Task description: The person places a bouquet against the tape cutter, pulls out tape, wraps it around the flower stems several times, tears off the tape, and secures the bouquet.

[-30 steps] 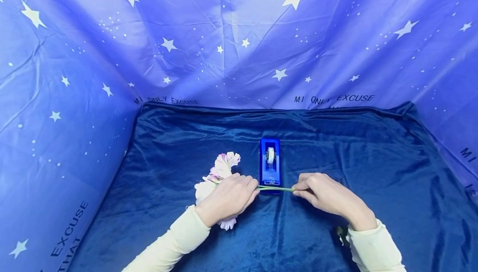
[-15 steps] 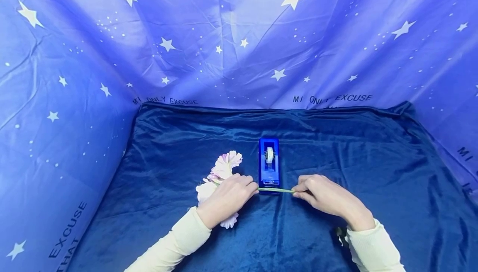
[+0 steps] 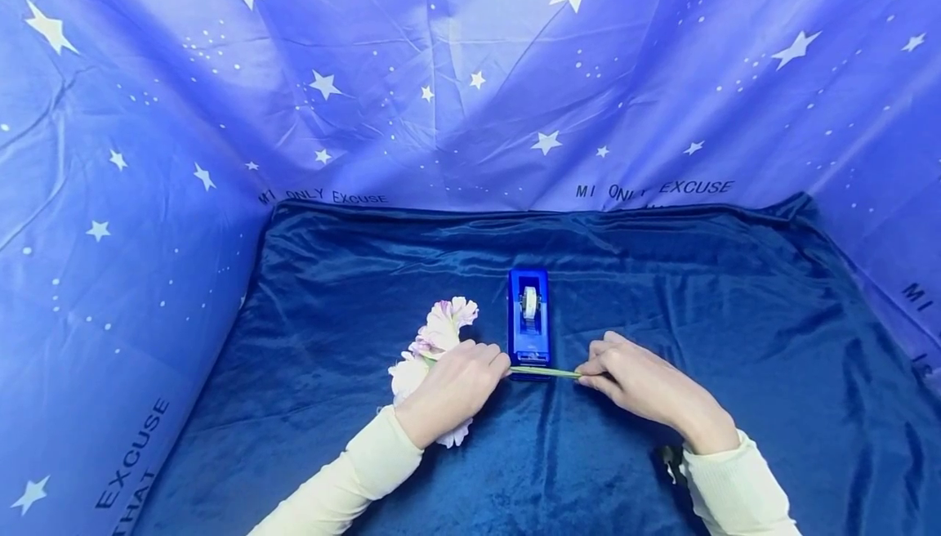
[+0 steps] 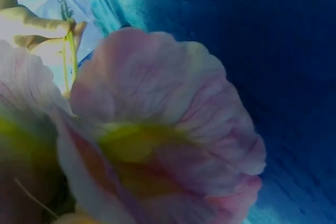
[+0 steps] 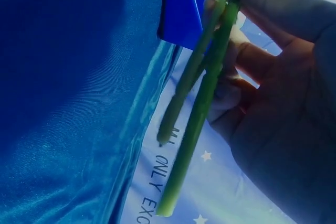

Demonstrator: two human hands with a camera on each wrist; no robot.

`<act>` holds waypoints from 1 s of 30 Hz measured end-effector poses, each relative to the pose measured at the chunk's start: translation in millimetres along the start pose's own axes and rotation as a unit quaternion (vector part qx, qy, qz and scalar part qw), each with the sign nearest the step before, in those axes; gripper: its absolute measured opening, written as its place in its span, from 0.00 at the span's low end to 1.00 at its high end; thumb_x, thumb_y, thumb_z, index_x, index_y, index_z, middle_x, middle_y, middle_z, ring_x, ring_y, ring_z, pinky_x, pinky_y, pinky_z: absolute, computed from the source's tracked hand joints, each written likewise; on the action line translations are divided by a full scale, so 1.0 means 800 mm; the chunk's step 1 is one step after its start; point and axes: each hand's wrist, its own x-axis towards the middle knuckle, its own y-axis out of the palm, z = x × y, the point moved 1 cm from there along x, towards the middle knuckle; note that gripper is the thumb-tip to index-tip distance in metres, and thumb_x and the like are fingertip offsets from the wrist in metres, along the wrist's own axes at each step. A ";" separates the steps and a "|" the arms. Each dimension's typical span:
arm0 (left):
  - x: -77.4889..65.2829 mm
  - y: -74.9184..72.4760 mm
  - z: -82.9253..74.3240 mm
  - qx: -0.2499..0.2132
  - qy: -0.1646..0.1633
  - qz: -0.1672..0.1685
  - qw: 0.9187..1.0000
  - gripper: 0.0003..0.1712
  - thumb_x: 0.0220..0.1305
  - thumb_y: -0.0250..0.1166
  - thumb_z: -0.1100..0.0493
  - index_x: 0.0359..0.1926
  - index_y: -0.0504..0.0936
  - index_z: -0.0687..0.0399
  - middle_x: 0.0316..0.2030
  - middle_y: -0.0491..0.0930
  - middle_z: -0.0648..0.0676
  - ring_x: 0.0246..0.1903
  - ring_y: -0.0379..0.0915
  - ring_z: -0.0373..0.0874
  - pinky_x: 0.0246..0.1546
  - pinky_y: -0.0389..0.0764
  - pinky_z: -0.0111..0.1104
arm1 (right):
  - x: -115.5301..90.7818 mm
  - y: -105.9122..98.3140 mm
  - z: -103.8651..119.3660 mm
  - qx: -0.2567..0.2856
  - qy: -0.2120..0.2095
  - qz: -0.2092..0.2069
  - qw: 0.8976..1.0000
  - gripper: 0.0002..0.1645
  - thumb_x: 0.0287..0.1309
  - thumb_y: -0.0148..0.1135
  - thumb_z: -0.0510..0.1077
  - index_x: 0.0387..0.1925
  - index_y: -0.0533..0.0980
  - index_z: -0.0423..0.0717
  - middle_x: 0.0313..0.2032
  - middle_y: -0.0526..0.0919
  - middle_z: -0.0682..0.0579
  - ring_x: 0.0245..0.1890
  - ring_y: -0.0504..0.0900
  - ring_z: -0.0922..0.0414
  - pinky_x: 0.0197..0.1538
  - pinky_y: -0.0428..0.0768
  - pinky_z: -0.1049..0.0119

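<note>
My left hand [image 3: 459, 385] grips two green flower stems just below their pale pink, ruffled blooms [image 3: 412, 377]. Those petals [image 4: 168, 87] fill much of the left wrist view and hide the left fingers there. Farther along, the thumb and fingertips of my right hand [image 3: 639, 381] pinch the same stems [image 3: 546, 372], which run level between both hands. In the right wrist view the cut stem ends [image 5: 189, 129] stick out past the pinch, one longer than the other. Right behind the stems lies a blue tape dispenser [image 3: 532, 343] with a clear tape roll [image 3: 530, 303].
Dark blue velvety cloth [image 3: 331, 274] covers the table. A small dark green and white thing [image 3: 671, 462] shows partly beside the right sleeve, mostly hidden by it. Blue star-printed fabric [image 3: 441, 136] hangs at the back and both sides.
The two stems, slightly apart between the hands a second ago, now lie together. Both hands keep their hold, and the right hand's back fingers have lifted a little.
</note>
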 end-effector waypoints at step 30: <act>0.003 -0.001 -0.003 -0.056 -0.026 0.024 0.998 0.12 0.74 0.57 0.55 0.33 0.82 0.49 0.27 0.79 0.44 0.26 0.75 0.38 0.29 0.72 0.30 | 0.009 0.004 0.013 0.014 0.075 -0.019 0.997 0.16 0.66 0.60 0.56 0.41 0.85 0.51 0.34 0.79 0.66 0.39 0.75 0.63 0.45 0.77 0.61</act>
